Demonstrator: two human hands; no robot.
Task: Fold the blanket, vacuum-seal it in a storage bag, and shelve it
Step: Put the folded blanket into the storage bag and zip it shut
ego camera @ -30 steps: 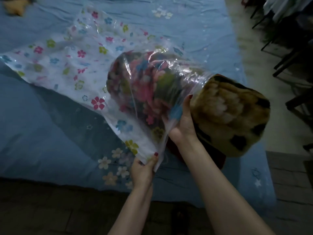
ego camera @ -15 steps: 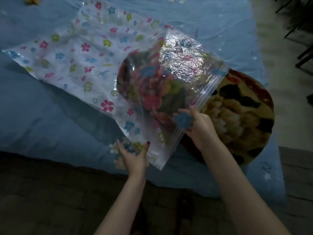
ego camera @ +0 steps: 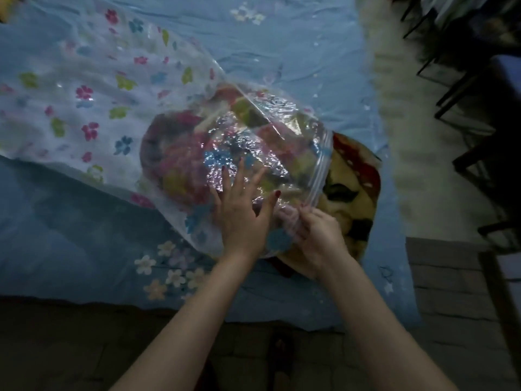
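A clear storage bag (ego camera: 93, 88) printed with coloured flowers lies across the blue bed. A folded patterned blanket (ego camera: 349, 190) is partly inside it; the yellow, red and black end sticks out of the bag's mouth at the right. My left hand (ego camera: 242, 210) lies flat with spread fingers on the plastic over the blanket. My right hand (ego camera: 313, 235) pinches the bag's zip edge near its lower corner, fingers curled round the plastic.
The bed sheet (ego camera: 70, 235) is blue with small flower prints. Its near edge meets a dark tiled floor (ego camera: 451, 292). A pale rug (ego camera: 408, 136) lies to the right of the bed, with dark chair legs (ego camera: 465, 88) beyond it.
My left hand has let go of the bag's lower corner and moved up onto the plastic over the blanket. The bag and blanket now lie lower and flatter on the bed.
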